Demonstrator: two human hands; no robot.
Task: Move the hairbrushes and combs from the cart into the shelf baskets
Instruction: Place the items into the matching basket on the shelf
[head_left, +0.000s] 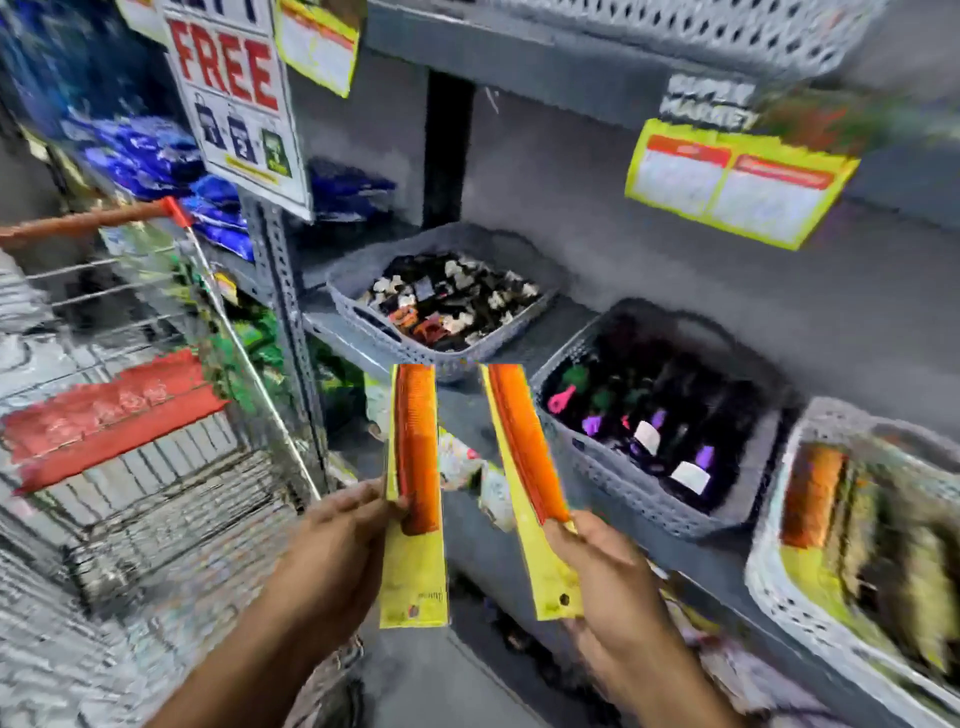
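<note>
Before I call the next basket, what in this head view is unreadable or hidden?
- Shopping cart: motion blur smears its contents; remaining brushes or combs cannot be counted.
- Right basket: cut off by the frame edge and blurred; only one orange comb is clear.
- Yellow price tags: print too blurred to read.
- Comb packs in the left hand and right hand: card text too small.

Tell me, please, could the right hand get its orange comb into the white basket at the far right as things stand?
Probably yes. The right hand holds its packaged comb in open air, and the white basket, open-topped with similar packs inside, sits just to its right with nothing between.
</note>
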